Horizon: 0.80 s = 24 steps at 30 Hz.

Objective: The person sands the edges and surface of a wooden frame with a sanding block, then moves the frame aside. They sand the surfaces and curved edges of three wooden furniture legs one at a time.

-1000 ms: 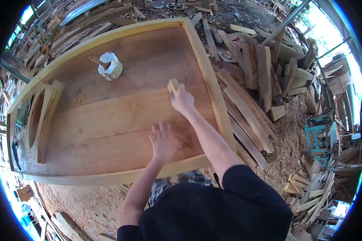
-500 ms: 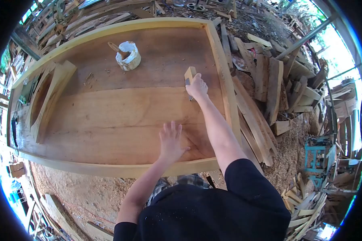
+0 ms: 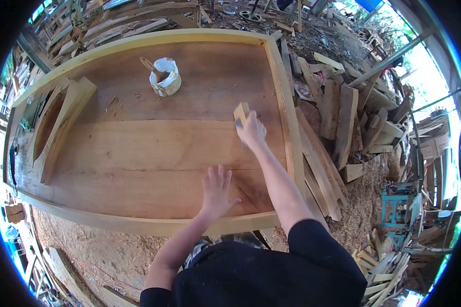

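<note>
A wide wooden panel (image 3: pixel 138 148) with a raised light-wood frame (image 3: pixel 284 107) around it lies in front of me. My right hand (image 3: pixel 252 132) is closed around a sanding block (image 3: pixel 242 111), a pale wooden block with a dark strip around it, near the panel's right end. Its underside is hidden, and the block appears to rest on the board. Spread flat on the panel near the front edge is my left hand (image 3: pixel 217 193), holding nothing. A dark knot mark (image 3: pixel 252 190) shows in the wood to its right.
Toward the panel's back stands a white-stained pot (image 3: pixel 169 84) with a brush (image 3: pixel 151 66) in it. A curved wooden piece (image 3: pixel 69 128) lies at the left end. Stacked planks (image 3: pixel 338 123) crowd the right side, and a blue metal frame (image 3: pixel 394 210) stands beyond sawdust-covered ground.
My right hand and the block have shifted slightly toward me along the panel. My left hand stays flat in about the same place. The whole view has tilted a little.
</note>
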### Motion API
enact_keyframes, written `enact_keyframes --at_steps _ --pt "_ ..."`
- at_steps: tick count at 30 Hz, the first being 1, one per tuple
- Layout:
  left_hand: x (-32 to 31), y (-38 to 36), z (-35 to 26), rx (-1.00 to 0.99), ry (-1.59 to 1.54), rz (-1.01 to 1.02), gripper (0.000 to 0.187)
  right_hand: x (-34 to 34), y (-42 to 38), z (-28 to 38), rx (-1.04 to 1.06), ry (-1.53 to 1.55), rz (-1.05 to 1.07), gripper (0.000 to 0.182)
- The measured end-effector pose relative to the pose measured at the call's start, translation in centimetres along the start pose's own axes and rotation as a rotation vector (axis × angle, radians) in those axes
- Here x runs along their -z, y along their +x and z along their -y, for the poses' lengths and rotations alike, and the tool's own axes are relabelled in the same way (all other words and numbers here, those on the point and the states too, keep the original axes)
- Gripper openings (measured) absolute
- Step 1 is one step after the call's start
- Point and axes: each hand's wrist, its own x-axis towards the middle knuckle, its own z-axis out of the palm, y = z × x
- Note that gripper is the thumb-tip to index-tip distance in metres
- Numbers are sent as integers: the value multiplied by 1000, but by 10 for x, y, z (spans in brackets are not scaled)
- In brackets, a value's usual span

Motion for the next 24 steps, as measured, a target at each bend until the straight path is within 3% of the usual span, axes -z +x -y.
enact_keyframes --at_steps 4,8,10,13,19,22,24 --pt "3 -4 -1 0 41 -21 105 -5 34 11 0 1 35 45" --pt "3 -7 6 -36 7 -56 110 -8 -57 -10 97 4 14 46" --pt "5 -9 11 -54 -40 -67 114 11 -118 -13 38 2 134 45" --pt "3 -8 15 -48 -89 -69 119 13 -138 -6 -17 -74 188 44" --pt "17 -4 11 -9 -88 -4 116 -26 18 46 137 -3 -57 38" --pt "11 -6 15 -30 -84 -35 118 -29 42 60 103 -10 17 40" --pt "11 -10 14 -49 -89 -39 119 -25 12 48 141 -8 81 42"
